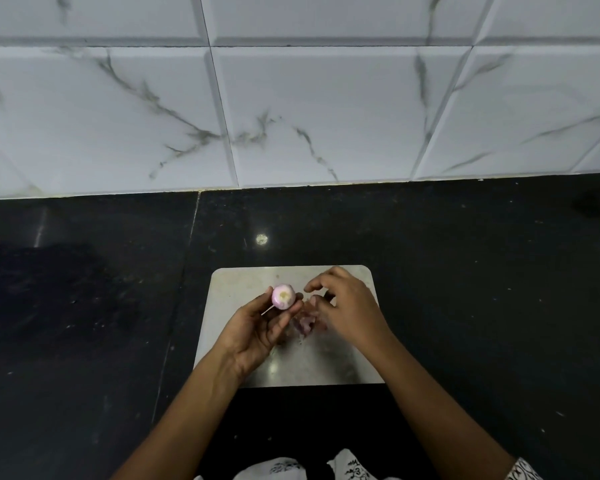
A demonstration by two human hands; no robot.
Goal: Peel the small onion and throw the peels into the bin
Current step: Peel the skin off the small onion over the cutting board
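A small pale pink onion (283, 296), its root end facing me, is pinched at the fingertips of my left hand (257, 332) above a steel cutting board (326, 367). A thin pale sliver sticks out to the left under the onion. My right hand (347, 306) hovers just right of the onion with its fingers loosely curled; I cannot tell whether it holds a scrap. Purple peels (303, 325) lie on the board below and between my hands. No bin is in view.
The board sits on a black stone counter (482, 289) that spreads wide on both sides. A white marble-tiled wall (309, 116) rises behind it. A seam in the counter (187, 244) runs left of the board.
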